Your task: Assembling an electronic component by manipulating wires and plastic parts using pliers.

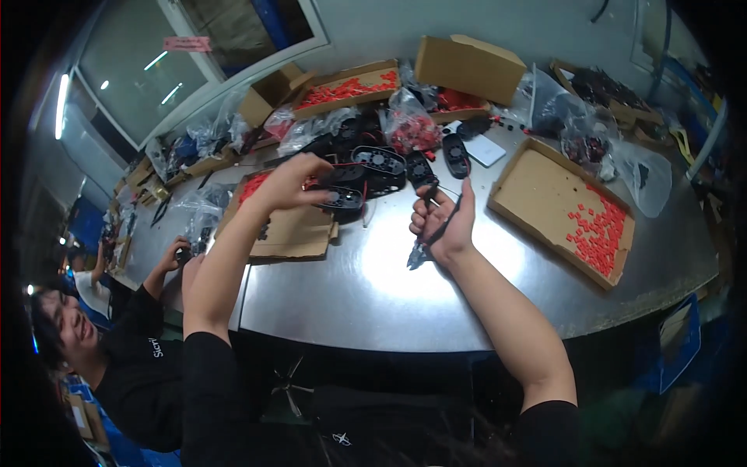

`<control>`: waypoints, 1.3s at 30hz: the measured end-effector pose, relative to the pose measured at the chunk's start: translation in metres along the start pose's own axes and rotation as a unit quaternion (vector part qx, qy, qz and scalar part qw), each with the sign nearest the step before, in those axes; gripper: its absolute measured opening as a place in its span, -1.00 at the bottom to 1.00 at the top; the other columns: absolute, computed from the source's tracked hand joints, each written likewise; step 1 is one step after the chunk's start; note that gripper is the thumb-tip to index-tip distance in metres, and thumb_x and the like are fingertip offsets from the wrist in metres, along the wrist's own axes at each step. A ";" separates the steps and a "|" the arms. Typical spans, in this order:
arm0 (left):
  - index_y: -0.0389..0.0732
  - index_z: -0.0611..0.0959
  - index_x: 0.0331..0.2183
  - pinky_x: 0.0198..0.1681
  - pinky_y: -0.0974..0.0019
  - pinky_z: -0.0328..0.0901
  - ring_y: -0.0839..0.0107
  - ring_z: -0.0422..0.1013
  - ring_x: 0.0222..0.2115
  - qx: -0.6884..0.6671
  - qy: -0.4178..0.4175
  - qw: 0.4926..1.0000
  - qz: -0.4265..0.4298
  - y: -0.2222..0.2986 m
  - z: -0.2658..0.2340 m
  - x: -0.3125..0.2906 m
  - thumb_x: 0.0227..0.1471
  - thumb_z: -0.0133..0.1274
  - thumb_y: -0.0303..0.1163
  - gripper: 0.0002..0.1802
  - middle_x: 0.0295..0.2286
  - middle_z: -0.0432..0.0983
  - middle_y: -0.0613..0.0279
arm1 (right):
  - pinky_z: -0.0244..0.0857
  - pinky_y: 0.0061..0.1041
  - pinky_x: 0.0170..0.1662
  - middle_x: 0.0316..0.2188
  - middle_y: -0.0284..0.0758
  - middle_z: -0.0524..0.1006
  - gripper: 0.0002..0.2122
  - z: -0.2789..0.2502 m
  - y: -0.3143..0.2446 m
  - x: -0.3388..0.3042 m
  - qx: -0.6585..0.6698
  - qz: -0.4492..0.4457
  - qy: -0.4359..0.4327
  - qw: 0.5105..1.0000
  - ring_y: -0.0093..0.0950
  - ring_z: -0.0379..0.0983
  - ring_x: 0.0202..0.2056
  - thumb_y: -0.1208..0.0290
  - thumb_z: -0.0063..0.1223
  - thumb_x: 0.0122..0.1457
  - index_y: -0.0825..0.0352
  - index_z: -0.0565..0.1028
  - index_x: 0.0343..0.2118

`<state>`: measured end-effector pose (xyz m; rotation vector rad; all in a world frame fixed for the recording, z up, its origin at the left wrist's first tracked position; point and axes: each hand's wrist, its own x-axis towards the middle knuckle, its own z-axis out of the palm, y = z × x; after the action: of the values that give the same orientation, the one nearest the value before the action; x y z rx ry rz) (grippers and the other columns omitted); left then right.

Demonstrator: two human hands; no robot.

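My left hand (297, 180) reaches over the parts at the middle left of the table. Its thumb and fingers are apart, with no held thing visible. Beside its fingertips lie black oval plastic housings: one (342, 198) just below, another (379, 161) to the right, with red wire near them. My right hand (449, 226) is closed around a dark slender hand tool (418, 255), whose grey-black end sticks out below the fingers; its exact kind is unclear. Further black housings (455, 156) lie beyond the right hand.
On the right, an open cardboard tray (537, 226) holds small red parts. A cardboard piece (292, 237) lies under my left arm. Boxes (471, 68), plastic bags (411, 124) and a white flat object (484, 150) line the back. A co-worker (117, 350) stands at the left.
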<state>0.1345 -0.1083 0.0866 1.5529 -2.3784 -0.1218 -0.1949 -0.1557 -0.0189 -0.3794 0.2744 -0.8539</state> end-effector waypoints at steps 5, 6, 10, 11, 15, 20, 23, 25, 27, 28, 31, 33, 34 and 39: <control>-0.17 0.54 0.08 0.04 0.11 0.36 0.03 0.41 -0.05 0.125 0.039 0.991 -0.010 0.040 0.037 -0.030 -0.05 0.39 -0.07 -0.29 -0.09 0.46 0.03 | 0.15 -0.51 -0.39 -0.50 -0.37 0.39 -0.22 0.005 0.002 -0.002 -0.081 -0.047 -0.129 0.987 -0.51 0.28 -0.50 -0.49 -0.35 0.23 0.29 0.48 -0.09; -0.18 0.54 0.07 0.04 0.11 0.35 0.03 0.41 -0.06 0.150 0.071 0.986 -0.035 0.042 0.041 -0.034 -0.04 0.39 -0.08 -0.30 -0.10 0.46 0.02 | 0.14 -0.59 -0.40 -0.49 -0.40 0.40 -0.24 0.008 -0.001 -0.003 -0.135 -0.092 -0.173 0.971 -0.57 0.30 -0.49 -0.45 -0.32 0.25 0.30 0.48 -0.06; -0.22 0.58 0.01 0.08 0.10 0.31 0.00 0.41 -0.03 0.173 0.197 0.963 -0.055 0.056 0.044 -0.046 -0.02 0.37 -0.25 -0.43 -0.09 0.47 0.03 | 0.29 -0.57 -0.30 -0.34 -0.37 0.48 -0.43 0.017 -0.013 -0.015 -0.488 -0.278 -0.188 0.806 -0.57 0.38 -0.42 -0.08 0.16 0.15 0.31 0.48 0.04; -0.24 0.59 -0.01 0.11 0.17 0.29 0.06 0.41 0.00 0.092 0.242 0.963 -0.079 0.052 0.051 -0.050 0.01 0.34 -0.34 -0.50 -0.07 0.49 0.03 | 0.38 -0.45 -0.20 -0.30 -0.28 0.53 -0.43 0.018 -0.017 -0.025 -0.617 -0.316 -0.189 0.696 -0.41 0.48 -0.35 0.09 0.32 0.02 0.28 0.49 0.07; -0.10 0.44 0.21 -0.09 0.44 0.38 0.55 0.44 -0.16 -0.481 0.436 0.710 -0.273 0.045 0.075 -0.084 0.44 -0.17 -0.14 -0.56 -0.01 0.47 0.40 | 0.37 -0.21 -0.01 -0.06 -0.13 0.53 -0.21 -0.008 0.011 -0.011 -0.774 -0.358 -0.213 0.476 -0.15 0.50 -0.02 -0.10 0.41 -0.12 0.34 0.45 0.12; -0.19 0.38 0.24 -0.34 0.42 0.42 0.42 0.43 -0.31 -0.823 0.218 0.498 -0.164 0.120 0.085 -0.144 0.37 -0.13 0.08 -0.35 -0.07 0.51 0.04 | 0.19 -0.12 0.18 0.02 -0.12 0.49 -0.10 -0.002 0.030 -0.034 -0.858 -0.266 -0.175 0.404 -0.18 0.36 0.15 -0.25 0.32 -0.10 0.35 0.41 0.21; -0.31 0.38 0.22 -0.37 0.41 0.38 0.36 0.40 -0.36 -0.570 0.309 0.725 -0.233 0.162 0.114 -0.160 0.38 -0.10 -0.01 -0.37 -0.19 0.53 0.09 | 0.11 -0.04 0.27 0.11 -0.06 0.45 -0.13 -0.004 0.038 -0.030 -0.880 -0.229 -0.102 0.403 -0.14 0.29 0.23 -0.25 0.27 -0.05 0.33 0.41 0.22; -0.31 0.57 0.06 -0.13 0.23 0.35 0.20 0.44 -0.23 0.039 0.286 0.941 -0.177 0.190 0.123 -0.162 0.20 0.06 -0.46 -0.61 -0.24 0.49 0.06 | 0.02 0.05 0.33 0.19 0.01 0.38 -0.18 0.003 0.033 -0.030 -0.895 -0.181 -0.067 0.403 -0.09 0.24 0.27 -0.26 0.23 -0.01 0.29 0.45 0.20; -0.21 0.64 0.01 -0.02 0.12 0.31 0.04 0.41 -0.13 0.104 0.256 0.949 -0.152 0.217 0.115 -0.141 0.07 0.14 -0.51 -0.59 -0.21 0.44 -0.02 | 0.06 0.09 0.28 0.22 0.03 0.34 -0.19 -0.006 0.018 -0.030 -0.891 -0.168 -0.038 0.420 -0.04 0.24 0.26 -0.26 0.23 -0.02 0.29 0.47 0.18; -0.15 0.66 0.01 -0.02 0.09 0.30 0.05 0.41 -0.13 0.093 0.241 0.950 -0.177 0.217 0.124 -0.138 0.02 0.19 -0.50 -0.55 -0.19 0.45 0.00 | 0.08 0.09 0.26 0.23 0.05 0.34 -0.20 -0.020 0.016 -0.033 -0.888 -0.225 0.009 0.401 0.01 0.25 0.25 -0.27 0.23 -0.04 0.28 0.49 0.16; -0.04 0.69 0.04 -0.06 0.11 0.28 0.14 0.41 -0.14 0.092 0.187 0.974 -0.092 0.223 0.118 -0.133 -0.03 0.32 -0.34 -0.47 -0.18 0.50 0.13 | 0.01 0.13 0.32 0.26 0.08 0.31 -0.19 -0.021 -0.003 -0.037 -0.903 -0.204 0.027 0.377 0.00 0.24 0.27 -0.27 0.21 0.02 0.29 0.46 0.20; -0.12 0.64 0.09 0.02 0.10 0.29 0.08 0.41 -0.10 0.018 0.151 0.985 -0.075 0.224 0.106 -0.141 0.00 0.32 -0.31 -0.43 -0.13 0.51 0.09 | -0.06 0.16 0.37 0.28 0.09 0.28 -0.21 -0.010 0.003 -0.035 -0.901 -0.199 0.023 0.385 -0.01 0.17 0.32 -0.25 0.20 0.07 0.30 0.44 0.22; -0.10 0.66 0.07 0.05 0.08 0.27 0.10 0.41 -0.09 -0.044 0.154 0.984 -0.084 0.221 0.106 -0.146 -0.01 0.32 -0.29 -0.44 -0.13 0.51 0.12 | -0.10 0.17 0.39 0.29 0.09 0.27 -0.22 -0.003 0.008 -0.036 -0.901 -0.195 0.021 0.386 -0.01 0.13 0.35 -0.23 0.19 0.09 0.30 0.43 0.23; -0.19 0.69 -0.06 0.02 0.13 0.34 0.09 0.47 -0.11 0.010 0.248 0.965 -0.086 0.158 0.084 -0.129 0.06 0.25 -0.40 -0.64 -0.13 0.56 0.04 | -0.17 0.20 0.41 0.31 0.03 0.25 -0.28 -0.006 0.009 -0.034 -0.901 -0.192 0.025 0.388 -0.06 0.11 0.37 -0.16 0.14 0.16 0.29 0.42 0.24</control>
<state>0.0186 0.0667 0.0170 1.5722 -1.8616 0.2309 -0.2124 -0.1255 -0.0250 -2.6123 1.2091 -0.6373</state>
